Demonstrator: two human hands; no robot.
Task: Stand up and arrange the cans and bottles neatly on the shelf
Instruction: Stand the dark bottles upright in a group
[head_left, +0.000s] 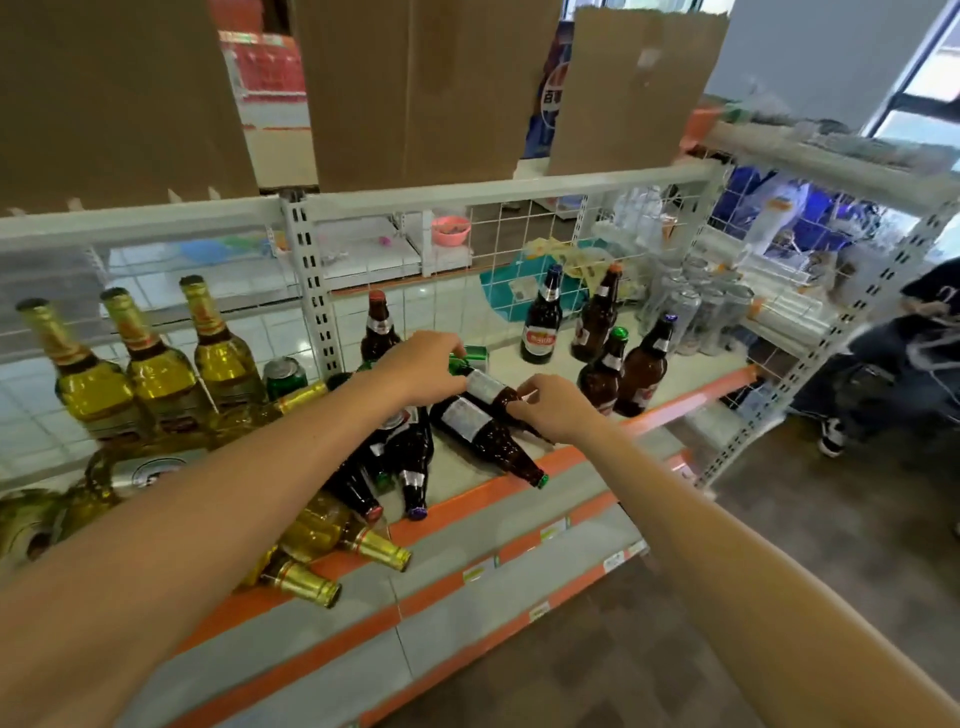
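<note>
A white metal shelf (467, 506) with orange-edged decks fills the view, brown cardboard sheets (415, 93) leaning along its top rail and a wire mesh back (519, 234) showing pale tiled floor beyond. Dark brown flooring (779, 519) lies in front, where a seated person (909, 353) shows at the right edge. On the deck, three tall golden bottles (156, 358) stand at the left, with more golden bottles (332, 530) lying at the front lip. A plastic-wrapped pack of cans (696, 306) sits at the right rear, with upright brown bottles (540, 322) beside it. Several dark bottles (410, 457) lie tumbled mid-deck. Just above them is one brown bottle (488, 388), tilted: the left hand (423, 366) curls round its green-capped neck, and the right hand (553, 408) has its fingers curled on its body. A green can (284, 376) stands behind the left forearm.
</note>
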